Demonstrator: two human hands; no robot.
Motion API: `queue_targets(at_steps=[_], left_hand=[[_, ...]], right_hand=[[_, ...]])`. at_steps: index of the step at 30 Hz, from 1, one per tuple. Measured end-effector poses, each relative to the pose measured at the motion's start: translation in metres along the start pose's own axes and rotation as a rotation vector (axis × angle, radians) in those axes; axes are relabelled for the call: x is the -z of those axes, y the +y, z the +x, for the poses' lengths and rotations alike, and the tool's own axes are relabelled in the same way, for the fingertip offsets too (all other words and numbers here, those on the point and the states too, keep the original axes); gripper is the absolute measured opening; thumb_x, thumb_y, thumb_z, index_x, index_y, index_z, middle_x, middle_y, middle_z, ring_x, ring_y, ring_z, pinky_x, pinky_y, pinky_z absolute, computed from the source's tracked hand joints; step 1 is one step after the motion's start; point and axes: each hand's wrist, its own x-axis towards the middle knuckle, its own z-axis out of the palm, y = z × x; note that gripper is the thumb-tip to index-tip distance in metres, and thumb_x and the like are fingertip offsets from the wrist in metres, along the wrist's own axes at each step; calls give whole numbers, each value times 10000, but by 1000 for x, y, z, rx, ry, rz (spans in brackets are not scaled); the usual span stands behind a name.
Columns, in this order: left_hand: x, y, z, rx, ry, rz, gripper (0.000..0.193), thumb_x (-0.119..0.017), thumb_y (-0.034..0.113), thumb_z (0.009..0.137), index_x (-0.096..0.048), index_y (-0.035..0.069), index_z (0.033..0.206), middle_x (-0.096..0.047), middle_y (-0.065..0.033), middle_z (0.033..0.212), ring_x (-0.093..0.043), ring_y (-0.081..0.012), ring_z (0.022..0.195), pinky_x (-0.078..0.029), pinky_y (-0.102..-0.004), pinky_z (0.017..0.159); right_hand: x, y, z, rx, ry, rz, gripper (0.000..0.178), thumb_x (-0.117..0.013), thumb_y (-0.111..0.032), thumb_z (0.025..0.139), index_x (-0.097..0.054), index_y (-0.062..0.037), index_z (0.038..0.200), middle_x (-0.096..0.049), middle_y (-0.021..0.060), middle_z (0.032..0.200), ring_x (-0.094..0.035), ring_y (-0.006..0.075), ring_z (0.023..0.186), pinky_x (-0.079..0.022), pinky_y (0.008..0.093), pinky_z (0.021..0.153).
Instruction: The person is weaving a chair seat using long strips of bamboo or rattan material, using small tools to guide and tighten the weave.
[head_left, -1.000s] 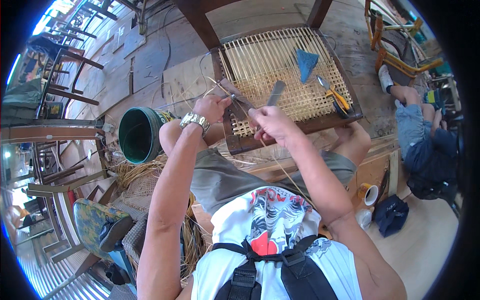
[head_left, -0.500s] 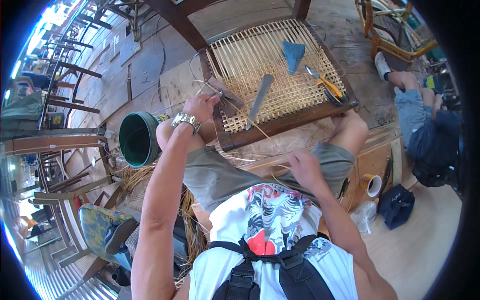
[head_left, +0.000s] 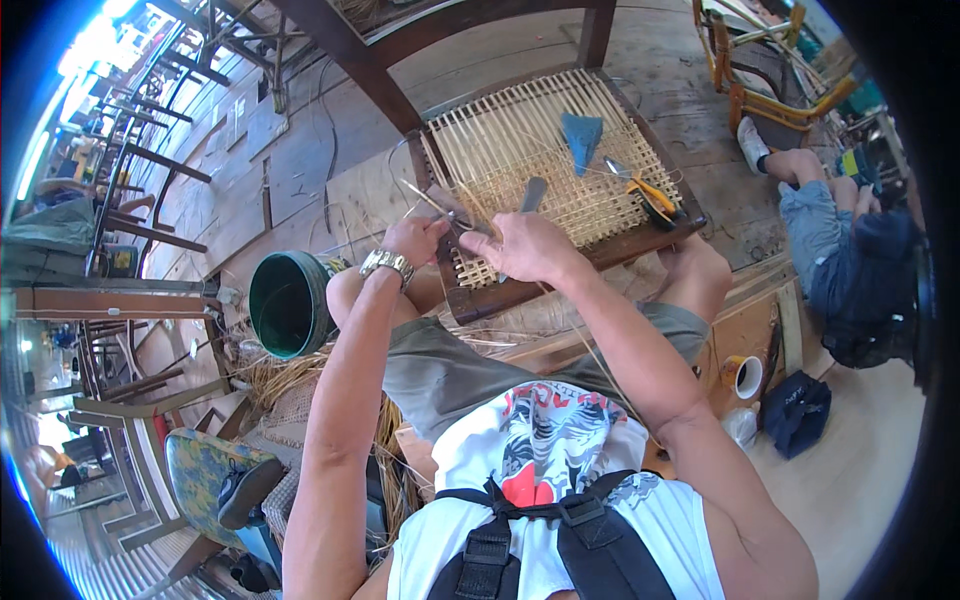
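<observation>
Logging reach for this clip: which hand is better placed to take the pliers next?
Likely the right hand: it is nearer the pliers, at the right of the seat; the left hand is farther off, near the left edge.

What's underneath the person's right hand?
The woven seat and a flat grey blade, its top end showing beyond the right hand. The weave and blade parts directly beneath are hidden.

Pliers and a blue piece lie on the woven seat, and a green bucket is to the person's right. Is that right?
Not quite: the head view shows the green bucket to the person's left. The pliers and blue piece do lie on the woven seat.
</observation>
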Motion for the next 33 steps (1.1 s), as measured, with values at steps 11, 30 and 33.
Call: queue_targets(at_steps=[11, 30, 33], left_hand=[[-5, -15, 0, -69, 62, -66, 432, -522, 433, 973, -703, 81, 800, -683, -50, 629, -687, -189, 647, -518, -353, 648], [2, -9, -6, 18, 20, -45, 416, -531, 433, 969, -712, 85, 832, -696, -71, 673, -696, -245, 732, -523, -387, 729], [7, -4, -8, 55, -2, -50, 405, -543, 435, 965, -714, 86, 848, -699, -89, 701, -702, -278, 791, -527, -398, 769]], right_hand=[[96, 28, -69, -16, 398, -232, 495, -769, -181, 768, -616, 8, 1199, -651, 238, 1142, -634, 372, 1059, -482, 423, 947], [-57, 31, 7, -331, -59, 452, 333, -612, -310, 927, -707, -4, 834, -661, 163, 630, -702, 266, 678, -537, 419, 665], [-71, 50, 13, -228, 59, 451, 344, -610, -327, 923, -712, -18, 809, -672, 159, 660, -693, 297, 670, -531, 428, 665]])
